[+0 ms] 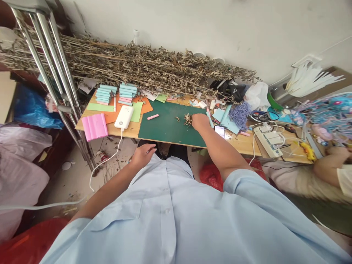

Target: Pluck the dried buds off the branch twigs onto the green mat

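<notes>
My right hand is closed at the right part of a green cutting mat. Its fingertips grip a small clump of dried plant bits at the mat's surface. Just left of it lies a dry curled scrap. A short pink paper roll rests on the mat's left side. Over my lap, in front of the table edge, hovers my left hand; its fingers are loosely bent and apart, with nothing plainly in them.
Dried stalks are heaped along the wall. Blue paper rolls, a white power bank and pink paper are on the left; purple yarn, a phone and a power strip on the right. Crutches stand left. Another person's arm is at right.
</notes>
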`<state>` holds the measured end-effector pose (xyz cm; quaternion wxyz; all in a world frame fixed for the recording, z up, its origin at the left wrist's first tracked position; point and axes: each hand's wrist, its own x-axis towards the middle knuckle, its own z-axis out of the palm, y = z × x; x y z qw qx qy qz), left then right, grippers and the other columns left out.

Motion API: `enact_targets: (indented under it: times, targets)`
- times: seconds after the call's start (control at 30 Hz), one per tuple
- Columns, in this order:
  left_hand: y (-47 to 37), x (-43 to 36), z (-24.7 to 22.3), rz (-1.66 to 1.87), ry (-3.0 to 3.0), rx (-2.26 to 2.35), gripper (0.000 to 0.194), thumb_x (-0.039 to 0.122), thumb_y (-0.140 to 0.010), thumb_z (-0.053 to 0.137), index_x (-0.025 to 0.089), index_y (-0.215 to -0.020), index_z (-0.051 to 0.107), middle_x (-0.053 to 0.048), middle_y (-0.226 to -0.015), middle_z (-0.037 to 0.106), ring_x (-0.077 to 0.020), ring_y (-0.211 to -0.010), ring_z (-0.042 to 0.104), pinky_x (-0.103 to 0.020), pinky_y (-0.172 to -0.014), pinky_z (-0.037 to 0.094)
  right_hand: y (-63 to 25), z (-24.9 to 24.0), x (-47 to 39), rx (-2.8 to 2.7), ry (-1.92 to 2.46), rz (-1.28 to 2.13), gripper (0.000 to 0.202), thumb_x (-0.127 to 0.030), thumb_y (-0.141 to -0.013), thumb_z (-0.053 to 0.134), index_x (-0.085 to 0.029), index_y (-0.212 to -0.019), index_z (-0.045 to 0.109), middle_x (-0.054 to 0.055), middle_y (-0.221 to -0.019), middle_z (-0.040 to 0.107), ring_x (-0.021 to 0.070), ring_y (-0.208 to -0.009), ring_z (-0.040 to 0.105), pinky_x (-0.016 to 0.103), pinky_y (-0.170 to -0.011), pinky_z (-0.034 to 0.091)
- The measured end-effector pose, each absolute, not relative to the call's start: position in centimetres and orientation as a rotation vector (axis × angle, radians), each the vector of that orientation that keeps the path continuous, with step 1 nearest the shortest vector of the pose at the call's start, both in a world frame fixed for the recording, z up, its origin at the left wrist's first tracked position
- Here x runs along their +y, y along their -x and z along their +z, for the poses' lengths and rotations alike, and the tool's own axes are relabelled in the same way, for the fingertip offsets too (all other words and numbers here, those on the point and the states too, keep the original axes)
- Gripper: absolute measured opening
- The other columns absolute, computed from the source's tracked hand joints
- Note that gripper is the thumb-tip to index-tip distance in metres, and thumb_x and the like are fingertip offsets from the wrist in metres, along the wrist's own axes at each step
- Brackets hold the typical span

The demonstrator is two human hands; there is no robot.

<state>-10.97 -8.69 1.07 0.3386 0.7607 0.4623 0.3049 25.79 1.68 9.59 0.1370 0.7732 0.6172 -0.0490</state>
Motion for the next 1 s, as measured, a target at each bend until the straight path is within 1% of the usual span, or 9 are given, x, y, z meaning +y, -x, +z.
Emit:
enact_targets:
  times: [0.1,0.2,0.3,0.47,0.6,0.7,0.77,0.87,1.0]
  targets:
    - [6.5,-5.4,2.0,0.935,-2.123,1.037,0.03,0.037,-0.1,0.066,0.019,-0.122,0.075,-0.012,-0.115,0.079,-0.0267,-0.109,0.075,-0.043,-0.102,0.062,-25.5,9.8,1.9,1.811,-2.207,-0.138,0.026,-0.015,-0.096,0.062,-0.012,-0.114,0.079,0.024,-0.115,0.076,0.0342,-0.114,0.073,0.039,-0.099,0.054]
    - [1.8,-1.8,3.1,0.957,-2.239,0.994,0.048,0.035,-0.094,0.076,0.019,-0.139,0.068,-0.015,-0.14,0.07,-0.0314,-0.135,0.065,-0.049,-0.12,0.052,-25.1,9.8,2.0,1.907,-2.171,-0.086,0.027,-0.012,-0.094,0.06,-0.012,-0.115,0.078,0.024,-0.118,0.075,0.0356,-0.112,0.074,0.041,-0.096,0.056]
    - [-2.5,1.4,3.8,0.84,-2.317,0.992,0.067,0.028,-0.087,0.084,0.016,-0.149,0.061,-0.018,-0.155,0.06,-0.0351,-0.148,0.055,-0.053,-0.128,0.044,-24.9,9.6,1.9,1.984,-2.184,-0.042,0.033,-0.011,-0.094,0.058,-0.013,-0.123,0.074,0.023,-0.119,0.074,0.0347,-0.11,0.074,0.041,-0.096,0.056]
    - [-6.3,4.3,3.7,0.678,-2.38,0.998,0.078,0.03,-0.088,0.084,0.019,-0.158,0.052,-0.019,-0.169,0.044,-0.0389,-0.156,0.043,-0.059,-0.127,0.041,-25.6,9.1,1.0,2.039,-2.292,-0.107,0.03,-0.016,-0.095,0.06,-0.017,-0.121,0.076,0.019,-0.12,0.075,0.034,-0.113,0.072,0.042,-0.101,0.055]
    - [-7.5,5.1,3.5,0.673,-2.409,0.975,0.077,0.035,-0.089,0.084,0.019,-0.158,0.053,-0.019,-0.168,0.046,-0.039,-0.157,0.042,-0.058,-0.127,0.04,-27.0,8.2,0.3,2.128,-2.469,-0.215,0.038,-0.015,-0.094,0.061,-0.019,-0.13,0.075,0.016,-0.128,0.075,0.0326,-0.118,0.07,0.043,-0.107,0.053]
    - [-8.0,5.5,3.4,0.683,-2.425,0.975,0.073,0.032,-0.091,0.081,0.022,-0.158,0.054,-0.017,-0.167,0.047,-0.0378,-0.158,0.042,-0.058,-0.126,0.041,-27.9,6.8,-0.1,2.2,-2.677,-0.386,0.039,-0.014,-0.093,0.06,-0.02,-0.127,0.077,0.011,-0.126,0.078,0.0299,-0.116,0.071,0.044,-0.11,0.053]
    - [-8.4,5.8,3.1,0.67,-2.436,0.949,0.062,0.025,-0.092,0.078,0.023,-0.152,0.06,-0.015,-0.164,0.052,-0.0361,-0.155,0.047,-0.057,-0.125,0.043,-28.2,5.7,-0.2,2.176,-2.863,-0.599,0.036,-0.016,-0.092,0.061,-0.021,-0.123,0.079,0.009,-0.122,0.079,0.027,-0.103,0.076,0.044,-0.103,0.058]
    - [-8.6,6.3,2.3,0.675,-2.411,0.938,0.049,0.018,-0.092,0.075,0.02,-0.141,0.069,-0.016,-0.155,0.061,-0.0337,-0.147,0.057,-0.053,-0.124,0.046,-28.3,4.0,-0.3,2.027,-3.09,-1.039,0.031,-0.026,-0.094,0.063,-0.02,-0.119,0.08,0.007,-0.104,0.081,0.0207,-0.071,0.074,0.04,-0.079,0.064]
    - [-8.4,6.6,1.4,0.73,-2.372,0.962,0.047,0.015,-0.09,0.075,0.016,-0.137,0.071,-0.018,-0.148,0.067,-0.0336,-0.141,0.063,-0.052,-0.123,0.048,-27.5,2.7,-0.4,1.896,-3.272,-1.4,0.035,-0.045,-0.093,0.068,-0.019,-0.113,0.08,0.003,-0.082,0.076,0.0156,-0.055,0.066,0.028,-0.051,0.056]
